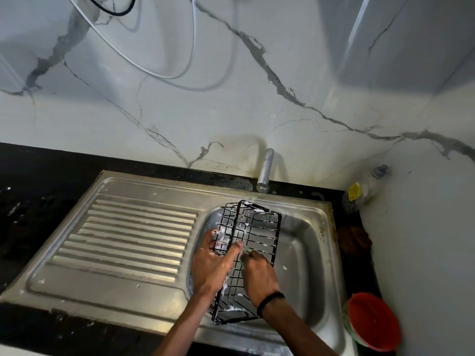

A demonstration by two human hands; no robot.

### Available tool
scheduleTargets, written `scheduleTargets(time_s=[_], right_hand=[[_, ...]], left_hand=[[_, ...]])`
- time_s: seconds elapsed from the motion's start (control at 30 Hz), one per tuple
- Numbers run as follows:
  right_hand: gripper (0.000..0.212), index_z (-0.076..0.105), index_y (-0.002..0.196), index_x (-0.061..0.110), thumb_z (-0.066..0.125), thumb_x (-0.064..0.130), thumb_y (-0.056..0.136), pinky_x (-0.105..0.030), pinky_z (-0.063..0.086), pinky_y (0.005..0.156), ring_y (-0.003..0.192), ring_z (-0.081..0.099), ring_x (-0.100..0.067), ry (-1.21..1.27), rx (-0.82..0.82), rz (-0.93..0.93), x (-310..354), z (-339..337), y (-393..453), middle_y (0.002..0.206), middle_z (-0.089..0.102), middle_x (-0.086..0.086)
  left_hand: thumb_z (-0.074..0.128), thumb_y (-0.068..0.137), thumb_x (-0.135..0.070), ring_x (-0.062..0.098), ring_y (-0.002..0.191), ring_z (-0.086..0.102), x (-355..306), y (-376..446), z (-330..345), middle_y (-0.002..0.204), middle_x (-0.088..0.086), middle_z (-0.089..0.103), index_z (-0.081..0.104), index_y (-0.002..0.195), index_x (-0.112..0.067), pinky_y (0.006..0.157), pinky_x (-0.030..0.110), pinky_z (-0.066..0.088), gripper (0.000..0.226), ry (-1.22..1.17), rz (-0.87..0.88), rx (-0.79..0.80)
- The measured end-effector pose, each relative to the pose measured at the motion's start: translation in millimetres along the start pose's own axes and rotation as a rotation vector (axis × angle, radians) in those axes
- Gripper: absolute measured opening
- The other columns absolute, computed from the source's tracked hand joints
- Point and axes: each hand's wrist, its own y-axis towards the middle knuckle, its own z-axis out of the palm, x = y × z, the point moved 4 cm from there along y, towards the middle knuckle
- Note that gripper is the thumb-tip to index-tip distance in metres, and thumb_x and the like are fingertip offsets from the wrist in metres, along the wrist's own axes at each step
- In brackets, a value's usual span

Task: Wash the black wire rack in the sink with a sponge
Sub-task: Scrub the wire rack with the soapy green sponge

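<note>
Gleaming under both hands, steel sink (pixel 305 242) below marble wall (pixel 231 111); left hand (pixel 214 263) grips soapy black wire rack (pixel 259 232), right hand (pixel 258 274) pinches sponge (pixel 247 251) against it.

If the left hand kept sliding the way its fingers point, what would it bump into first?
The left hand already grips the black wire rack, so its fingers would push into the rack's wires first. Beyond that probably lies the sink wall, though depth is unclear.

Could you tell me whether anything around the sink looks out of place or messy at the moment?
Mostly soap mess: white foam flecks dot the black counter left of the sink and cling to the wire rack. A plastic bottle lies tipped in the back corner, and rusty-brown staining marks the counter beside the basin's right rim.
</note>
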Motion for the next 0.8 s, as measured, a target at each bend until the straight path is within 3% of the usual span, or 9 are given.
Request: scheduleTargets(time_s=[0.13, 0.27, 0.33, 0.47, 0.53, 0.6, 0.67, 0.73, 0.8], right_hand=[[0.04, 0.069, 0.117, 0.018, 0.061, -0.005, 0.086, -0.032, 0.053, 0.094, 0.113, 0.063, -0.025, 0.034, 0.168, 0.046, -2.5, 1.3, -7.4, 0.121, 0.068, -0.007], [0.033, 0.07, 0.107, 0.027, 0.068, 0.008, 0.079, -0.03, 0.049, 0.099, 0.117, 0.058, -0.024, 0.066, 0.395, 0.033, -2.5, 3.7, -13.1, 0.124, 0.06, -0.005], [0.03, 0.074, 0.101, 0.027, 0.071, 0.007, 0.078, -0.03, 0.049, 0.101, 0.116, 0.059, -0.02, 0.09, 0.44, 0.005, -1.0, -6.5, -11.1, 0.122, 0.064, -0.001], [0.04, 0.071, 0.105, 0.026, 0.066, -0.005, 0.081, -0.025, 0.047, 0.091, 0.115, 0.06, -0.021, 0.121, 0.247, 0.028, -3.0, -43.8, -0.8, 0.123, 0.065, -0.001], [0.046, 0.063, 0.118, 0.023, 0.061, -0.007, 0.083, -0.025, 0.05, 0.083, 0.11, 0.064, -0.024, 0.018, 0.142, -0.046, -0.3, -56.4, -3.3, 0.124, 0.066, -0.006], [0.049, 0.055, 0.132, 0.024, 0.053, -0.003, 0.092, -0.029, 0.052, 0.087, 0.113, 0.062, -0.025, -0.025, 0.159, -0.142, 6.9, -53.7, -13.0, 0.13, 0.063, -0.007], [0.053, 0.047, 0.141, 0.024, 0.045, -0.004, 0.096, -0.033, 0.049, 0.095, 0.12, 0.055, -0.025, -0.077, 0.2, -0.19, 11.8, -39.4, -25.9, 0.136, 0.053, -0.007], [0.063, 0.042, 0.145, 0.023, 0.046, -0.009, 0.092, -0.034, 0.049, 0.094, 0.122, 0.053, -0.027, -0.086, 0.229, -0.176, 15.2, -27.6, -38.6, 0.139, 0.049, -0.008], [0.077, 0.052, 0.142, 0.018, 0.064, -0.011, 0.072, -0.032, 0.056, 0.086, 0.12, 0.061, -0.026, -0.107, 0.203, -0.19, 14.3, -14.6, -46.2, 0.133, 0.056, -0.009]], left_hand=[[0.065, 0.064, -0.092, 0.016, 0.118, 0.064, -0.2, 2.8, -4.3, 0.143, -0.014, 0.057, 0.034, 0.15, -0.059, 0.092, 0.051, 0.059, 0.097, -0.095, -0.01, -0.027], [0.068, 0.063, -0.083, -0.008, 0.089, 0.068, -6.0, 6.8, -7.8, 0.135, -0.004, 0.065, 0.049, 0.147, -0.04, 0.064, 0.015, 0.055, 0.097, -0.205, -0.016, -0.05], [0.069, 0.064, -0.08, -0.019, 0.092, 0.062, -8.8, 8.1, -10.1, 0.133, -0.004, 0.065, 0.05, 0.147, -0.037, 0.065, 0.015, 0.052, 0.095, -0.217, 0.015, -0.041], [0.072, 0.066, -0.073, -0.021, 0.093, 0.063, -12.4, 8.0, -15.3, 0.135, 0.001, 0.064, 0.048, 0.149, -0.029, 0.065, 0.014, 0.055, 0.097, -0.202, 0.1, 0.001], [0.074, 0.067, -0.073, -0.021, 0.092, 0.063, -15.4, 8.4, -17.1, 0.137, -0.002, 0.064, 0.048, 0.149, -0.03, 0.075, 0.016, 0.059, 0.096, -0.175, 0.151, 0.019], [0.075, 0.068, -0.073, -0.018, 0.103, 0.062, -18.1, 8.5, -18.6, 0.139, -0.007, 0.063, 0.049, 0.148, -0.03, 0.09, 0.013, 0.054, 0.095, -0.147, 0.194, 0.01], [0.076, 0.069, -0.074, -0.006, 0.118, 0.062, -23.1, 8.1, -18.7, 0.14, -0.011, 0.064, 0.051, 0.146, -0.029, 0.098, 0.018, 0.053, 0.093, -0.109, 0.234, -0.012], [0.078, 0.072, -0.068, -0.01, 0.114, 0.063, -30.7, 5.0, -19.0, 0.129, -0.024, 0.067, 0.053, 0.144, -0.021, 0.096, 0.017, 0.053, 0.089, -0.139, 0.268, -0.025], [0.077, 0.076, -0.059, -0.02, 0.105, 0.061, -35.8, 5.6, -19.4, 0.119, -0.031, 0.068, 0.054, 0.143, -0.012, 0.092, 0.006, 0.047, 0.085, -0.176, 0.288, -0.034]])
